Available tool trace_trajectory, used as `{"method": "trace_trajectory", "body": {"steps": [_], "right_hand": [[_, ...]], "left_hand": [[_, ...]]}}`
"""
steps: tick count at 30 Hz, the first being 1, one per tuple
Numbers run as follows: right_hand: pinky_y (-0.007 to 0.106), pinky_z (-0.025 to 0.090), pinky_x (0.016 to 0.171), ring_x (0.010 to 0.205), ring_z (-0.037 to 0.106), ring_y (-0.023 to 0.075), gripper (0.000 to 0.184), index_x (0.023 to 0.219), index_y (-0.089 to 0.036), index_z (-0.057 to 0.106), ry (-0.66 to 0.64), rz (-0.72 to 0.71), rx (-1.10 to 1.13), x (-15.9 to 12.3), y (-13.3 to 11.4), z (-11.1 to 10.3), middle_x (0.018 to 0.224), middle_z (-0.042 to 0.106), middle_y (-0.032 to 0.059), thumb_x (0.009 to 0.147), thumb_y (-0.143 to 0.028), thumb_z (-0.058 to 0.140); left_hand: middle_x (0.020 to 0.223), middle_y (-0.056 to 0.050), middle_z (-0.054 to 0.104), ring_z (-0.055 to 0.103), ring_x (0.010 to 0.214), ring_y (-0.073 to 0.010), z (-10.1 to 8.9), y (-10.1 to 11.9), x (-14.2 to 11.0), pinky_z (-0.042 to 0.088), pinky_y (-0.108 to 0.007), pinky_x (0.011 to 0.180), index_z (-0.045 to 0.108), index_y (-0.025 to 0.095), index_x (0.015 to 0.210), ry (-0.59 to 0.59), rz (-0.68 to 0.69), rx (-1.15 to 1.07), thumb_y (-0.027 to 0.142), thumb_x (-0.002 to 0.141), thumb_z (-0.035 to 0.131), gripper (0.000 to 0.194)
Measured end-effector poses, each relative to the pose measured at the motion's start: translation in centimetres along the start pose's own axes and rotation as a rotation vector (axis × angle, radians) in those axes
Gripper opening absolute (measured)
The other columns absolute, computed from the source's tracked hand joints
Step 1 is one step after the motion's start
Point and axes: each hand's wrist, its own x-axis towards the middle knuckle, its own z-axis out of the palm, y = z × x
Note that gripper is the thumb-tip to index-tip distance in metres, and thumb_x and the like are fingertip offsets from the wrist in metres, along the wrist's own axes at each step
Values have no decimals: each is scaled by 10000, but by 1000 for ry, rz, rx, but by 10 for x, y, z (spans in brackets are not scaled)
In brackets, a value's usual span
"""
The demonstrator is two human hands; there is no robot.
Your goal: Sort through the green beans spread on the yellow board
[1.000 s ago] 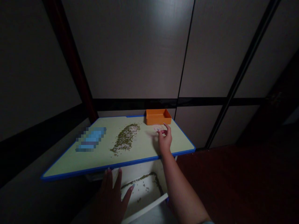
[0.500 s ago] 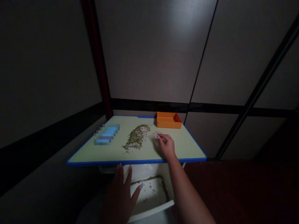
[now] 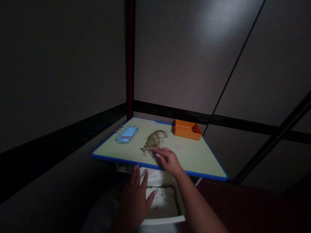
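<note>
On the pale, blue-edged tabletop [image 3: 194,161] lies a spread pile of small green beans [image 3: 153,142] mixed with whitish-pink grains. My right hand [image 3: 167,160] is at the near end of that pile, thumb and fingers pinched together; whatever is between the fingertips is too small to make out. A thin patch of pale grains [image 3: 179,147] lies to the right of the pile. My left hand [image 3: 137,195], fingers spread, is over the left side of a white bin [image 3: 167,219] below the table's front edge. Green beans [image 3: 160,194] are scattered inside the bin.
An orange open box [image 3: 187,131] stands at the back right of the tabletop. A blue, pixelated flat item [image 3: 127,134] lies at the left. Dark panelled walls [image 3: 170,58] rise behind and on the left, and a dark red floor [image 3: 218,204] shows at right.
My right hand has moved left from the pale patch to the near end of the bean pile. My left hand stays over the bin. The whole view has shifted and tilted.
</note>
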Motion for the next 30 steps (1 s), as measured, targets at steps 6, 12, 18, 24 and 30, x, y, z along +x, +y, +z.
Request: {"method": "trace_trajectory", "body": {"steps": [6,12,18,24,30], "right_hand": [[388,491,957,1039,643,195,313,1092,-261,718,63,61,-4,-7,3,-3,1092,718,58,873,-253,494],[434,446,1030,1130,610,231,352,1120,-211,709,206,197,0,-13,16,-11,1168,685,99,869,-393,543],[469,408,1065,1202,566,263,476,1193,-158,666,411,338,-16,-12,31,-18,1260,627,139,855,-460,523],[517,392,1054,1229,540,284,583,1270,-113,595,446,451,-96,-17,42,-20,1306,584,183,857,-513,493],[508,292,1107,1222,541,240,407,1238,-158,617,276,255,-345,-11,14,-9,1295,602,150,892,-331,493]], "left_hand": [[1517,-177,337,239,1433,-317,-10,4,0,365,-466,1091,476,186,1367,-85,-44,-63,527,823,490,642],[1547,-158,263,170,1450,-302,-17,7,-1,358,-472,1093,456,199,1380,-146,-85,-132,493,821,500,632],[1548,-187,206,137,1448,-317,-29,12,0,343,-484,1096,424,176,1400,-222,-116,-147,475,825,486,651],[1547,-183,219,147,1452,-310,-32,11,1,339,-493,1095,432,168,1393,-208,-91,-124,460,827,483,639],[1538,-219,228,148,1452,-316,-31,13,2,310,-465,1117,427,120,1393,-190,-76,-95,457,852,439,637]]}}
